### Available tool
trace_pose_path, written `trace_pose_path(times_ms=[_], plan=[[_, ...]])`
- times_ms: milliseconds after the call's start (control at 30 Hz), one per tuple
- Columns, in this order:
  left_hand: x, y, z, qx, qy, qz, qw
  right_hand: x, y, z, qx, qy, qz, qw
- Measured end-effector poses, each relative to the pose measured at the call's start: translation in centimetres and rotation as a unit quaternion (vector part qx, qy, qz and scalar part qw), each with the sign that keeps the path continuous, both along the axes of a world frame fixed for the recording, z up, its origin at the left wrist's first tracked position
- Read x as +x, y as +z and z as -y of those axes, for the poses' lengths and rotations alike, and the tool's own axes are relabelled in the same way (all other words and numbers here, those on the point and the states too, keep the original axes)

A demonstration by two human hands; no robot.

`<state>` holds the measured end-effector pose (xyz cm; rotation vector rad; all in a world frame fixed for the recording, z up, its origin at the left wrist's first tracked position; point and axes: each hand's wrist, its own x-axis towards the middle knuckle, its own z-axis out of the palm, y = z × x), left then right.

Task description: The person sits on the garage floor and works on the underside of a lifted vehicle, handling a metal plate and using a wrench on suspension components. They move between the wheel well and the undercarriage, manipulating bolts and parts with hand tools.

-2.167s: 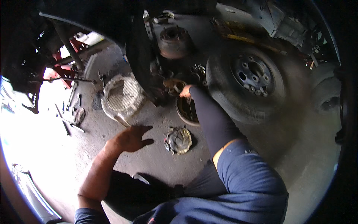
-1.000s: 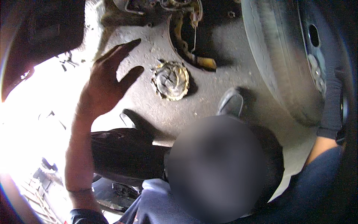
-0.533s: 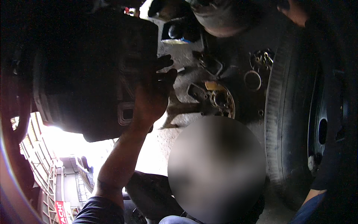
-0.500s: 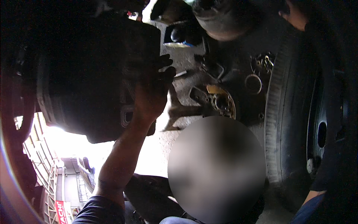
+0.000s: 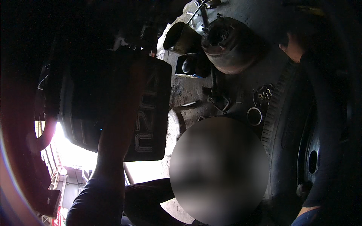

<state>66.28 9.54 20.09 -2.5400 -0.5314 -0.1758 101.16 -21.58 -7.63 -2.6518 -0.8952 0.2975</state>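
Observation:
My left forearm (image 5: 113, 145) reaches up from the lower left, in front of a black mud flap (image 5: 160, 94) with raised outlined lettering. Deep shadow swallows my left hand (image 5: 138, 71) near the flap's upper part; its fingers do not show. On the right stands a large wheel with a black tyre (image 5: 281, 128) and a dark rim (image 5: 306, 150) with an oval hole. My right arm runs up across the wheel. At the tyre's upper edge is my right hand (image 5: 295, 48), thumb and a finger apart, the rest in the dark. No object shows in it.
A rounded metal drum-like part (image 5: 230, 56), an open container (image 5: 183, 37) and a small box (image 5: 191, 66) stand on the floor ahead. Nearer lie a metal ring (image 5: 254, 116) and a pile of small metal parts (image 5: 264, 93). A dark-trousered leg (image 5: 151, 192) shows below; a blurred disc hides the lower middle.
My left hand has gone from the flap's right side further up into shadow, uncovering the lettering. The view has shifted, so floor items and my right hand sit lower in the picture.

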Motion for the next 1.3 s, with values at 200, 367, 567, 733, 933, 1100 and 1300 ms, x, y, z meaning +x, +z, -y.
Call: trace_pose_path(times_ms=[200,367,567,733,933,1100,1300], plan=[[1.9,0.0,-3.0,0.010,0.016,-0.011,1.000,-0.9,1.7,0.6,-0.048,0.003,0.026,0.999],[1.3,-0.6,-4.0,0.030,0.012,-0.003,0.999,-0.4,0.4,0.4,-0.017,-0.021,-0.019,0.999],[0.7,-0.7,-4.7,0.050,0.003,0.011,0.999,-0.5,-1.2,-0.3,0.050,-0.036,0.000,0.998],[1.5,-0.7,-5.3,0.058,0.001,0.019,0.998,-0.8,1.9,0.5,-0.064,-0.029,-0.035,0.997],[2.7,-0.3,-5.8,0.048,0.012,0.025,0.998,-0.4,-0.2,0.2,0.017,-0.035,-0.050,0.998],[2.2,-0.1,-4.4,0.039,0.020,0.033,0.998,0.4,-2.4,0.0,0.046,-0.032,-0.046,0.997],[4.7,-0.8,-5.0,0.029,0.035,0.028,0.999,-0.1,0.0,0.5,0.066,-0.009,0.003,0.998]])
